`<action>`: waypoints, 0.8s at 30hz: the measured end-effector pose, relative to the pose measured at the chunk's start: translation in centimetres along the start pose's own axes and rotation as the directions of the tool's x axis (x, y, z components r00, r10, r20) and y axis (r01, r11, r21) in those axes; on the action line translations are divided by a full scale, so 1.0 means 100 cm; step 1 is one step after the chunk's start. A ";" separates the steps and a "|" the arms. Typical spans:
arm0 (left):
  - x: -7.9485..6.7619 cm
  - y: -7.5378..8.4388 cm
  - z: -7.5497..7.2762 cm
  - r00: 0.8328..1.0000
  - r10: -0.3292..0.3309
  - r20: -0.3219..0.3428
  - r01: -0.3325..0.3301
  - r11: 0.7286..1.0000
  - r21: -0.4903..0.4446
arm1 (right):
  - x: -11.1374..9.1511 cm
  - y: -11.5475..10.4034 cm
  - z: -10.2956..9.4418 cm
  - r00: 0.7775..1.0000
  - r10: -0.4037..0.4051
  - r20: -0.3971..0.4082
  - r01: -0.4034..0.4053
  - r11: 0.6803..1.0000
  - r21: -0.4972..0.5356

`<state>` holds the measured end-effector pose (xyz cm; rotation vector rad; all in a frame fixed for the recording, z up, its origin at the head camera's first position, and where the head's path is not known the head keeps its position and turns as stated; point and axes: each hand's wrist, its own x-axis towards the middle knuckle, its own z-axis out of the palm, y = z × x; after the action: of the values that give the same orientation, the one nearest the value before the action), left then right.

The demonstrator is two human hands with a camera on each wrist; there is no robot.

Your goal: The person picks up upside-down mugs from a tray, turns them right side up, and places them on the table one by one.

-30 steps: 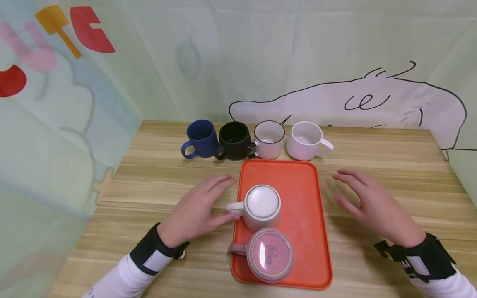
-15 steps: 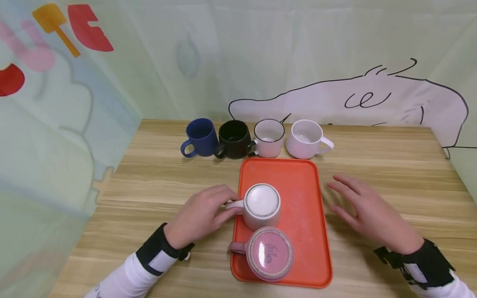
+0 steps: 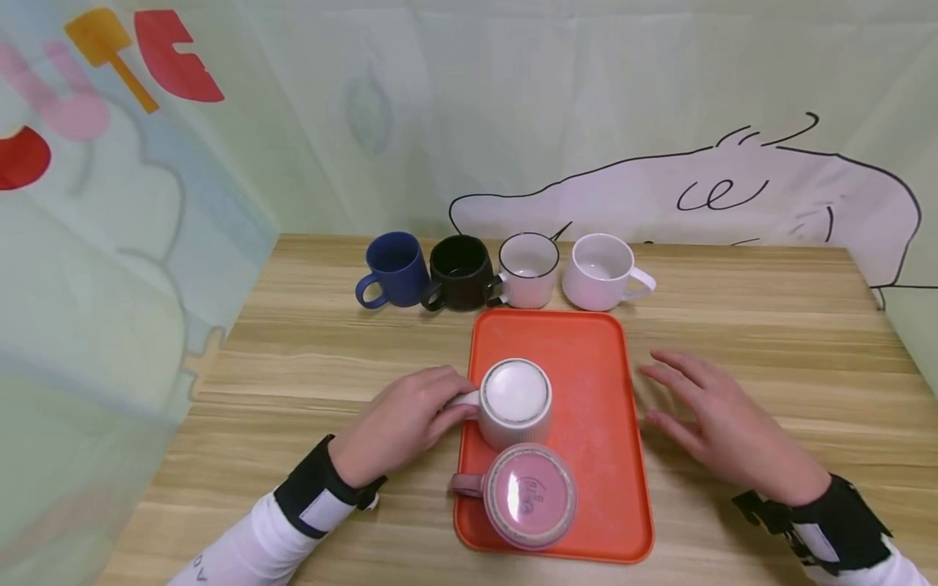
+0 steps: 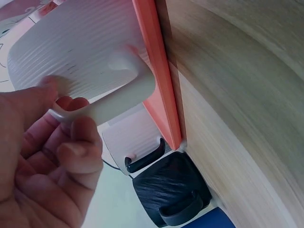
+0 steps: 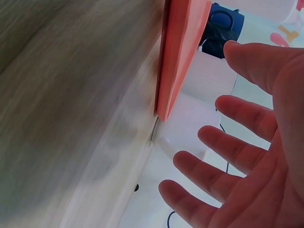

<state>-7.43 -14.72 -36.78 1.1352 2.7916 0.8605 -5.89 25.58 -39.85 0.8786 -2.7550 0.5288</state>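
Note:
An upside-down white ribbed mug [image 3: 517,399] stands on the orange tray [image 3: 595,456], its handle pointing left. My left hand [image 3: 406,423] holds that handle; in the left wrist view, thumb and curled fingers [image 4: 84,137] pinch it. Just in front of it on the tray is an upside-down pink mug [image 3: 531,498], its handle also to the left. To the right of the tray, my right hand [image 3: 733,427] hovers over the table with relaxed, spread fingers and nothing in them.
Behind the tray stands a row of upright mugs: blue [image 3: 396,271], black [image 3: 460,274], white with a dark rim [image 3: 529,271], and plain white [image 3: 599,273]. A printed cloth backdrop [image 3: 440,106] rises behind the wooden table [image 3: 330,350].
My left hand has moved slightly right and its fingers have closed on the white mug's handle. My right hand has shifted a little left and toward me. The mugs stay in place.

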 end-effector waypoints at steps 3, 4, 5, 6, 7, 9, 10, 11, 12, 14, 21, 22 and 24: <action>0.001 -0.001 0.000 1.000 0.013 0.003 -0.013 1.000 -0.005 | 0.000 0.000 0.000 1.000 0.005 0.001 -0.005 1.000 0.004; 0.002 -0.001 0.000 1.000 0.018 0.002 -0.018 1.000 -0.004 | 0.000 0.000 0.000 1.000 0.007 0.002 -0.007 1.000 0.005; 0.002 -0.001 0.001 1.000 0.024 0.000 -0.024 1.000 -0.003 | 0.000 0.000 0.000 1.000 0.009 0.004 -0.009 1.000 0.007; 0.003 -0.001 0.001 1.000 0.028 -0.003 -0.028 1.000 -0.002 | 0.000 0.000 -0.001 1.000 0.012 0.007 -0.012 1.000 0.011; 0.003 -0.002 0.001 0.999 0.031 -0.006 -0.031 1.000 -0.002 | 0.000 0.000 -0.001 1.000 0.016 0.010 -0.016 1.000 0.013; 0.003 -0.002 0.001 1.000 0.026 -0.015 -0.026 1.000 -0.002 | 0.001 0.000 -0.002 0.999 0.028 0.020 -0.028 0.999 0.020; 0.004 -0.003 0.002 1.000 0.020 -0.018 -0.020 1.000 -0.007 | 0.001 -0.001 -0.002 0.999 0.035 0.027 -0.036 0.999 0.025; 0.004 -0.003 0.002 1.000 0.011 -0.021 -0.012 1.000 -0.014 | 0.001 -0.001 -0.002 0.999 0.041 0.031 -0.042 0.999 0.029; 0.004 -0.004 0.002 1.000 0.001 -0.026 -0.002 1.000 -0.025 | 0.001 -0.002 -0.003 0.998 0.046 0.035 -0.047 0.998 0.034; 0.005 -0.005 0.003 0.999 -0.017 -0.042 0.014 0.999 -0.051 | 0.001 -0.002 -0.003 0.998 0.048 0.039 -0.049 0.998 0.045; 0.013 -0.006 0.003 0.990 -0.035 -0.133 0.018 0.991 -0.130 | 0.003 -0.004 -0.005 0.998 0.045 0.036 -0.047 0.996 0.071; 0.014 -0.006 0.002 0.988 -0.039 -0.146 0.019 0.990 -0.138 | 0.004 -0.005 -0.005 0.998 0.050 0.039 -0.052 0.996 0.078; 0.017 -0.005 0.001 0.984 -0.052 -0.170 0.026 0.988 -0.154 | 0.005 -0.006 -0.005 0.997 0.062 0.047 -0.066 0.994 0.087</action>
<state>-8.96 -13.88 -36.81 1.0263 2.8107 1.1991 -5.88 25.02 -39.06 0.8335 -2.8267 0.6557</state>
